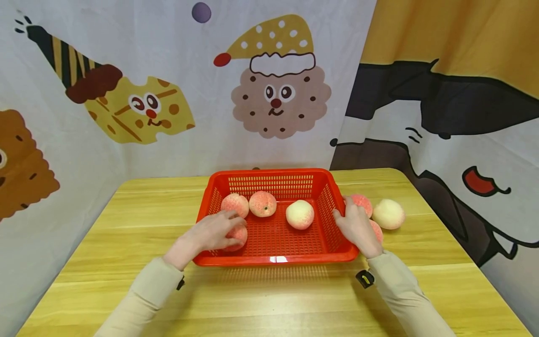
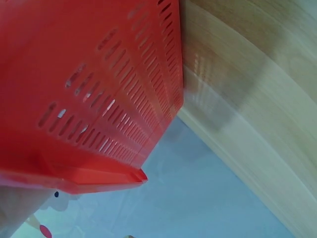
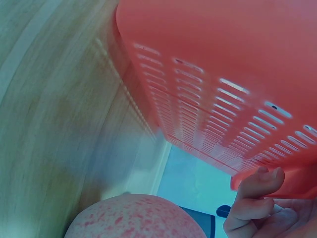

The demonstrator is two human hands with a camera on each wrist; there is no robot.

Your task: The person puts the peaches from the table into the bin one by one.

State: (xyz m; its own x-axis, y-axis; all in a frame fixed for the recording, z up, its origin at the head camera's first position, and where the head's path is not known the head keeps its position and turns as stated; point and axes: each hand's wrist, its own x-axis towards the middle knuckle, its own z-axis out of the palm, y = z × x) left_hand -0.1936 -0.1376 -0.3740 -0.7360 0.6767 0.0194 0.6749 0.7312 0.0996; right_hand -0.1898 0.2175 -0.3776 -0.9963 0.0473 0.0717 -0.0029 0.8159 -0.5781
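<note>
Left sleeve nearest. Left hand curls fingers round a peach in the red basket, near-left; right hand grips basket's right side. Peach looks light, firm; take round middle. Basket likely stiff.

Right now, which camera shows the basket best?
The head view: it shows nearly all of the basket, and you can see inside. The left wrist view has only part of one slotted side from outside; the right wrist view, part of another side from outside.
</note>
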